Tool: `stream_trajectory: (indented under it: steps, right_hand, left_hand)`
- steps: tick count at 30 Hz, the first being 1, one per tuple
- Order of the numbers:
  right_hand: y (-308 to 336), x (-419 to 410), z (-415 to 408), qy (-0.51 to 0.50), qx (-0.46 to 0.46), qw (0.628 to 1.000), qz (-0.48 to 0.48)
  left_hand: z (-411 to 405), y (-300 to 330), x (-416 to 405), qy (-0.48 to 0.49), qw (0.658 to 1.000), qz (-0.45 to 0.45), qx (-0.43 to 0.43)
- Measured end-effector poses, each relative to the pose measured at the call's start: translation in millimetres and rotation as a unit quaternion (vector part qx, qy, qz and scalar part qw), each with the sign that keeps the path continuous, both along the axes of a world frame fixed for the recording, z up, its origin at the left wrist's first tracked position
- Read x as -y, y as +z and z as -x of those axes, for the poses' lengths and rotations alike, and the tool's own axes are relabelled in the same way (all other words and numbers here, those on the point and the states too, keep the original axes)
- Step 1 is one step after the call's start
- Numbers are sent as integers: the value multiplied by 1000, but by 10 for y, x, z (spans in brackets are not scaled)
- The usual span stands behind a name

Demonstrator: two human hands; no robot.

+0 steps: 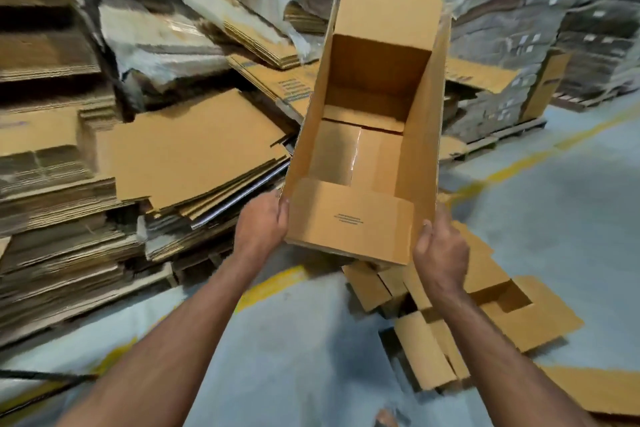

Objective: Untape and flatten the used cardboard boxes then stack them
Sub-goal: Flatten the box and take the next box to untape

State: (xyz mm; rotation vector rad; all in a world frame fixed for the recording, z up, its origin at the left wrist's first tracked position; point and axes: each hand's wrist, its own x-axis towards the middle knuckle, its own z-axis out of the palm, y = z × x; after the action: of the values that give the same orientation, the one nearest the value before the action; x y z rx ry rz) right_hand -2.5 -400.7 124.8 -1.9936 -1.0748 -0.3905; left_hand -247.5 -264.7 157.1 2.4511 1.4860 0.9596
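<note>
box: open cardboard box (367, 149) held in the air over the floor (554, 218), open side toward the camera, top flaps out; still fully box-shaped
bottom seam: tape strip (358, 152) visible inside across the closed bottom flaps, so not untaped yet
left hand (261, 230): grips the box's near left corner, fingers curled round the edge
right hand (438, 253): holds the near right wall, thumb on the edge, fingers behind the panel and hidden
done: big stack of flattened cartons (166, 163) on the left side of the floor, more stacks behind it
loose: a few flattened or half-collapsed boxes (485, 315) on the floor under the right hand, not stacked
left, my read: strip the tape, fold this box flat, add it to the stack, then the loose ones
progress: mid-task; this box is at its first step
</note>
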Motion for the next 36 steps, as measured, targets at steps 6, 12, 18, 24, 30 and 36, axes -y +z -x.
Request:
stream_trajectory:
  steps: [6, 12, 18, 24, 30, 36]
  right_hand:
    - [363, -457, 440, 109, 34, 993, -16]
    - [547, -1097, 828, 189, 46, 981, 18]
    - [641, -2048, 1157, 293, 71, 950, 82]
    - [901, -2965, 1750, 442, 69, 888, 109]
    - [902, -3590, 2560, 558, 91, 817, 113]
    - [934, -3667, 3660, 659, 101, 739, 103]
  left_hand:
    - [760, 273, -25, 78, 996, -14, 36]
    - [1314, 286, -170, 155, 985, -18, 70]
    - [1745, 261, -409, 266, 962, 9, 51]
    - [2274, 358, -613, 397, 915, 43, 54]
    - [2684, 431, -327, 526, 844, 52, 88]
    - [3255, 486, 179, 624, 778, 27, 67]
